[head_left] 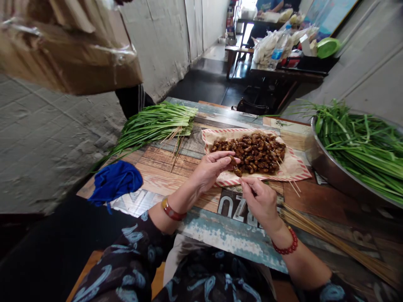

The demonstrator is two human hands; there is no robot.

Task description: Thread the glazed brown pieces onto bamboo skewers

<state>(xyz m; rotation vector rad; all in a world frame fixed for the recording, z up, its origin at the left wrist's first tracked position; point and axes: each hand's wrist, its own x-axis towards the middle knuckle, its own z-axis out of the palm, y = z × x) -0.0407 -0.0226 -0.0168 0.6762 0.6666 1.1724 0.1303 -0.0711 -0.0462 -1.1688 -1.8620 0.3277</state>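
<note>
Glossy brown silkworm pupae (256, 149) lie heaped on a paper sheet with a red-striped edge (297, 171). Over the near edge of the heap, my left hand (214, 167) is closed, its thumb and fingers pinching a pupa (233, 162). Just below, another pupa (237, 171) sits close to the fingertips of my right hand (260, 200). That hand is closed in a pinch on what looks like a thin bamboo skewer, mostly hidden by the fingers. Loose bamboo skewers (292, 184) cross the sheet's right side.
A bundle of bamboo sticks (333, 239) lies right of my hand. Chives fill a metal bowl (333, 167); more chives (157, 121) lie at the back left with skewers. A blue cloth (116, 182) rests at the left edge. A large wrapped carton (72, 58) hangs over the left side.
</note>
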